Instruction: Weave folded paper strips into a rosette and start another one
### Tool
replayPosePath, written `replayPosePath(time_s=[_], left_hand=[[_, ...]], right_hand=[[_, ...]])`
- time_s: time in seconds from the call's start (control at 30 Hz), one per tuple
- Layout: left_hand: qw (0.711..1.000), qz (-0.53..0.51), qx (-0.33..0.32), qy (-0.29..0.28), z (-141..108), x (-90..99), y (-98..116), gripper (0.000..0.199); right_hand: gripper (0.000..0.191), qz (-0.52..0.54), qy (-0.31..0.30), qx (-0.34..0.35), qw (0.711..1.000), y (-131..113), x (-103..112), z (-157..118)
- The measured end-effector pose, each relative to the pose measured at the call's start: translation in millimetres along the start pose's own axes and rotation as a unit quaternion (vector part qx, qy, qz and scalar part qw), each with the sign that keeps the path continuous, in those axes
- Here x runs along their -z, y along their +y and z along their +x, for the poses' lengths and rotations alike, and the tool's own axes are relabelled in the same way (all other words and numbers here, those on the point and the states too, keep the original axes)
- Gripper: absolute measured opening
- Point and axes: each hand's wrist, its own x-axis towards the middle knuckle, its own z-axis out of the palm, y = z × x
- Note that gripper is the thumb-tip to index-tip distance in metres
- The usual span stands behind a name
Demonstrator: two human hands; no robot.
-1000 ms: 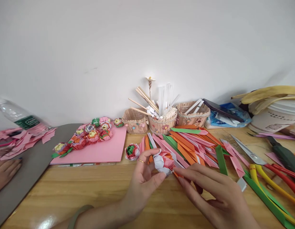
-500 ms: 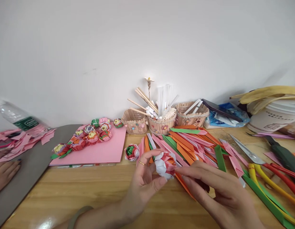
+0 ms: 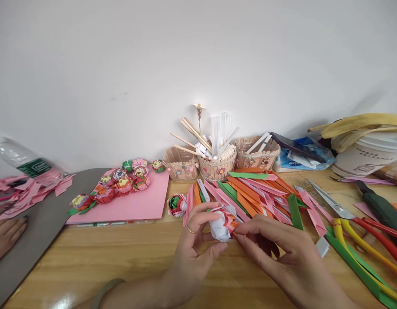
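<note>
A small folded paper flower (image 3: 220, 228), white outside with pink and orange petals inside, is held above the table. My left hand (image 3: 192, 245), a ring on one finger, grips it between thumb and fingers from the left. At the flower's right edge, the thumb and fingertips of my right hand (image 3: 284, 251) are pinched on a small orange-red petal. Just behind my hands lies a pile of folded paper strips (image 3: 250, 193) in orange, pink, green and white. A finished-looking paper flower (image 3: 177, 205) with a green centre rests left of the pile.
Several paper flowers (image 3: 124, 183) sit on a pink sheet (image 3: 137, 208). Decorated baskets (image 3: 181, 165) with sticks stand along the wall. Scissors (image 3: 341, 211) and a yellow-handled tool (image 3: 340, 231) lie right. Left are a bottle (image 3: 25, 159), pink scraps (image 3: 31, 193) and another person's hand (image 3: 7, 236).
My right fingertips have drawn closer together at the flower's edge. The flower has turned slightly, showing more of its white side. The camera view has shifted a little.
</note>
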Motion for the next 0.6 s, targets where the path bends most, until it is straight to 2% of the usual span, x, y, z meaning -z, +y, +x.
replayPosePath(time_s=[0.2, 0.47, 0.6], left_hand=[[0.999, 0.032, -0.006, 0.001, -1.5, 1.0, 0.5, 0.041], [0.998, 0.042, -0.035, -0.006, -1.6, 1.6, 1.2, 0.041], [0.997, 0.051, -0.058, -0.013, -0.7, 2.1, 0.4, 0.041]], right_hand=[[0.017, 0.006, 0.001, -0.013, 1.000, 1.3, -3.5, 0.5], [0.017, 0.075, -0.022, -0.054, 0.995, -0.4, -4.7, 4.4], [0.014, 0.100, -0.014, -0.039, 0.994, 2.1, -5.6, 3.8]])
